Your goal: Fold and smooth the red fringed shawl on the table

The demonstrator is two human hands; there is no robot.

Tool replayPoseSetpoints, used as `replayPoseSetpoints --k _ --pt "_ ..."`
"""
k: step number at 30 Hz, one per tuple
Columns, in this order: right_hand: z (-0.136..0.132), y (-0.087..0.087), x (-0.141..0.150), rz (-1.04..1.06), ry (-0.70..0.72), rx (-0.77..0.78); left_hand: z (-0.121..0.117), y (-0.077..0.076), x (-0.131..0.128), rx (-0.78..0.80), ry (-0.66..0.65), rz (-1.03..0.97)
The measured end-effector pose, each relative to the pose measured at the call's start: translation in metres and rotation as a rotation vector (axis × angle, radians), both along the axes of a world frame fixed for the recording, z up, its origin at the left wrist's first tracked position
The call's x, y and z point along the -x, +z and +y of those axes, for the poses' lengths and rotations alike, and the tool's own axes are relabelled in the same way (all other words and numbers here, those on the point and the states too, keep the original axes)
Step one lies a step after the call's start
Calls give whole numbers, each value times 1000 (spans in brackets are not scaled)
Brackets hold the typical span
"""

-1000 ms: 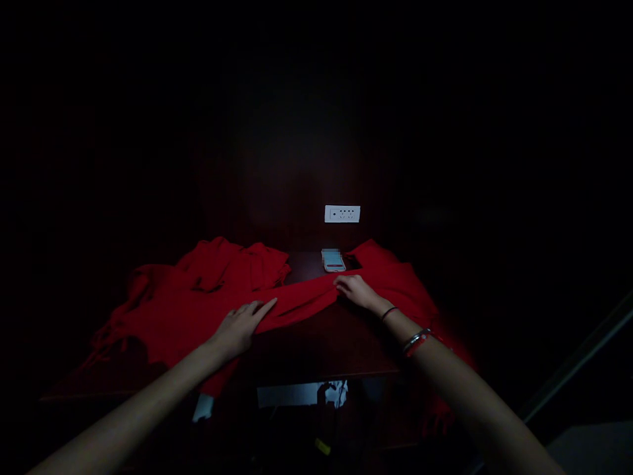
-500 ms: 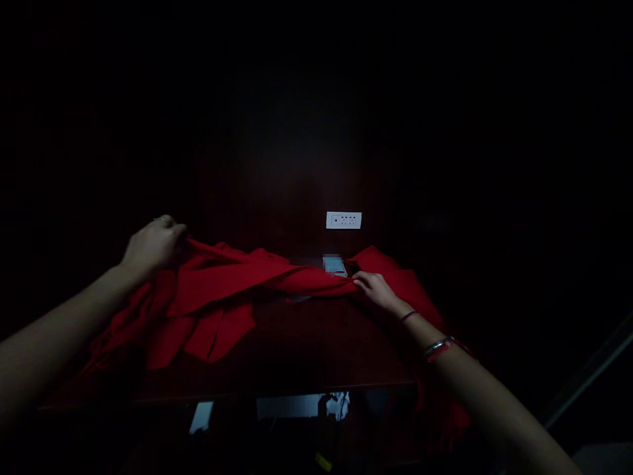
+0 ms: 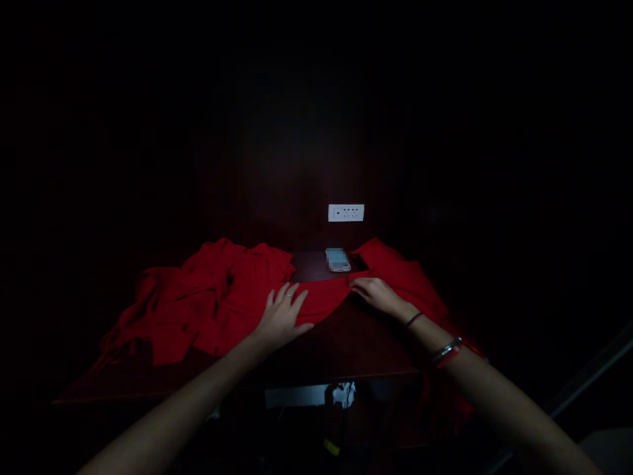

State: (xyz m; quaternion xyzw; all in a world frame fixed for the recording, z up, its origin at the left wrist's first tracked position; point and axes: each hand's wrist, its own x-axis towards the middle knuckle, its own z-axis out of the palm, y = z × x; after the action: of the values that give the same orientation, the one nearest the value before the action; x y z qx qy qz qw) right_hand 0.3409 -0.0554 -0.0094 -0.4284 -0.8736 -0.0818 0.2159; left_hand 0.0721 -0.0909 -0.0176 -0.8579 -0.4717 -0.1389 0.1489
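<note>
A red cloth with fringed ends, like a scarf or shawl (image 3: 237, 290), lies bunched on the left of a dark table. A narrow strip of it runs across to the right, where more of the fabric spreads over the table's right side and hangs below the edge. My left hand (image 3: 281, 320) rests on the strip with its fingers spread apart. With pinched fingers, my right hand (image 3: 376, 293) grips the cloth where the strip meets the right-hand part.
A phone-like object (image 3: 337, 260), its face blurred out, lies at the back of the dark table (image 3: 341, 349). A white socket panel (image 3: 346, 212) is on the wall behind. Below the table are pale items (image 3: 297, 396) and a yellow piece (image 3: 331, 448). The surroundings are very dark.
My left hand has let go of the cloth's raised left part and moved right, onto the strip. That left part has dropped onto the table. My right hand keeps its pinch.
</note>
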Motion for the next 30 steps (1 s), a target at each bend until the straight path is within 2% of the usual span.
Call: replayPoseSetpoints --k 4,7,11,15,19,24,30 --pt "-6 -2 1 49 -28 -23 12 -12 -52 -1 -69 -63" --pt "-10 -7 5 86 -46 -60 19 -18 -64 11 -109 -30" --pt "-15 -15 11 107 -57 -106 25 -20 -50 33 -124 3" --pt "-18 -26 15 50 -49 -83 29 -20 -33 83 -136 38" --pt "-19 -34 17 -20 -16 -39 29 -22 -28 108 -226 57" --pt "-22 -29 20 -66 -44 -69 32 -25 -30 79 -307 17" --pt "-25 -20 14 -46 -227 -158 39 -24 -26 20 -235 -66"
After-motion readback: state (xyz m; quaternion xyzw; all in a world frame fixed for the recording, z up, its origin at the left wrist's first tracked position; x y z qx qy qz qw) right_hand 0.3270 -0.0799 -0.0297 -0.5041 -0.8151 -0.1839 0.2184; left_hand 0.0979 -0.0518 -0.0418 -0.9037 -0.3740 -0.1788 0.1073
